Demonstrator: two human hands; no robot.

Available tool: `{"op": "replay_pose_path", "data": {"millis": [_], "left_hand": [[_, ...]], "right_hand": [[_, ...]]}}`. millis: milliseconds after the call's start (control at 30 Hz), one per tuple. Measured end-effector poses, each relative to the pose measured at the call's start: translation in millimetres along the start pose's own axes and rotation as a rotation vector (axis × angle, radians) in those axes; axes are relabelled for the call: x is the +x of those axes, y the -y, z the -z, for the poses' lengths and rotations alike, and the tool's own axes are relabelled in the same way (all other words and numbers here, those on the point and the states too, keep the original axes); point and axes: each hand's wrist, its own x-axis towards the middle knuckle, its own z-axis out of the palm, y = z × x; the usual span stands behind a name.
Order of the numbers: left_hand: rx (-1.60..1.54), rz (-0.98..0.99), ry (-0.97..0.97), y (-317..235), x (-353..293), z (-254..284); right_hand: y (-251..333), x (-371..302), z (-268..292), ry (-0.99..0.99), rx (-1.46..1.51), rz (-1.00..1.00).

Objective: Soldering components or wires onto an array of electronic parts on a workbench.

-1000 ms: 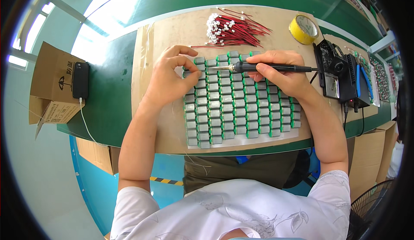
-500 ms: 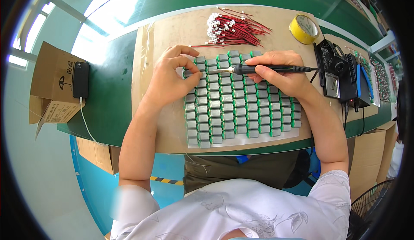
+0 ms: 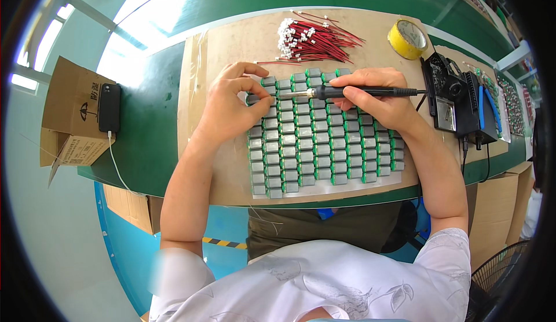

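My right hand point(image 3: 382, 97) is wrapped round the black handle of a soldering iron point(image 3: 333, 92), whose metal tip points left. That tip reaches the upper left rows of small grey blocks with green edges point(image 3: 306, 142), packed side by side on a white sheet. At the same corner my left hand point(image 3: 234, 102) has thumb and forefinger pressed together close to the tip. Whatever sits in this pinch is too small to make out. Beyond the blocks lies a heap of red and black wires with white connectors point(image 3: 324, 39), and a single wire point(image 3: 278, 62) lies apart from it.
A yellow tape roll point(image 3: 407, 39) stands at the back right. Beside it are a black soldering station point(image 3: 470, 110) and a blue-handled tool point(image 3: 490, 108). The iron's cord runs right. On the left, a phone point(image 3: 109, 108) with a white cable leans on a cardboard box point(image 3: 72, 116).
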Motion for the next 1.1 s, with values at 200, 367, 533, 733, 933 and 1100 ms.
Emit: {"op": "replay_pose_path", "data": {"millis": [200,367,533,733,933,1100], "left_hand": [[-0.001,0.007,-0.010,-2.2,-0.3,-1.5],[0.005,-0.002,-0.019,-3.0,0.9,-3.6],[0.005,0.007,-0.105,-4.3,-0.1,-1.7],[-0.477,0.324,-0.294,-20.5,-2.0,0.2],[-0.363,0.487,-0.270,-39.5,-13.7,7.8],[-0.428,0.478,-0.353,-14.3,-27.7,-4.7]], "right_hand": [[-0.9,0.5,0.0,0.013,-0.040,0.030],[0.4,0.0,1.0,-0.003,0.006,-0.012],[1.8,0.7,0.4,0.002,0.014,-0.001],[1.1,-0.5,3.2,-0.012,0.048,0.026],[27.5,5.4,8.3,-0.001,0.013,0.042],[21.3,1.7,6.7,0.063,-0.021,0.029]]}}
